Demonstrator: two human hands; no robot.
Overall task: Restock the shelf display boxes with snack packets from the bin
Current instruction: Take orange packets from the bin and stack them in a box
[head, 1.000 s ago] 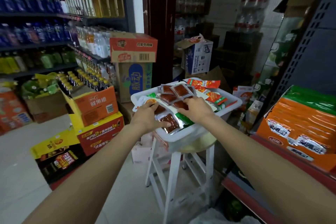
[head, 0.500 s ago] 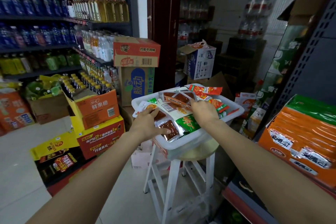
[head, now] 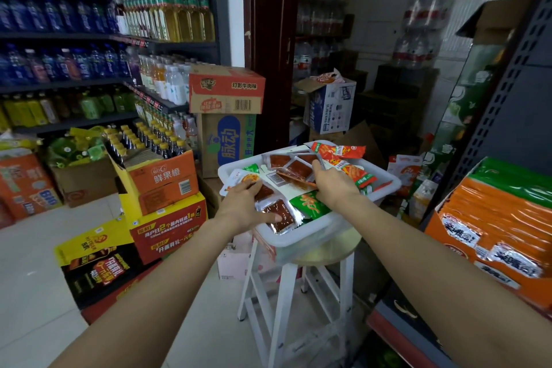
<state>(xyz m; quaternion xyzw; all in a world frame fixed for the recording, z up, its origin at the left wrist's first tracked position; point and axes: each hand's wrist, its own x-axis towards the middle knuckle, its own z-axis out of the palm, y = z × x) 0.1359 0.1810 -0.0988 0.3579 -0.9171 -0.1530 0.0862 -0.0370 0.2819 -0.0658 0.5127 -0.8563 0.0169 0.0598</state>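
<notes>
Both hands are in the white bin [head: 385, 179] on the stool [head: 325, 251]; the left hand [head: 243, 207] has fingers curled onto a clear packet of brown snack [head: 279, 213], thumb pressing it; the right hand [head: 331, 185] curls over another brown packet [head: 298, 170], though I cannot tell if it pinches. The risk, as I judge it: slick wrappers slide, and the heaped packets spill over the rim; the orange display box [head: 495, 218] waits at right.
</notes>
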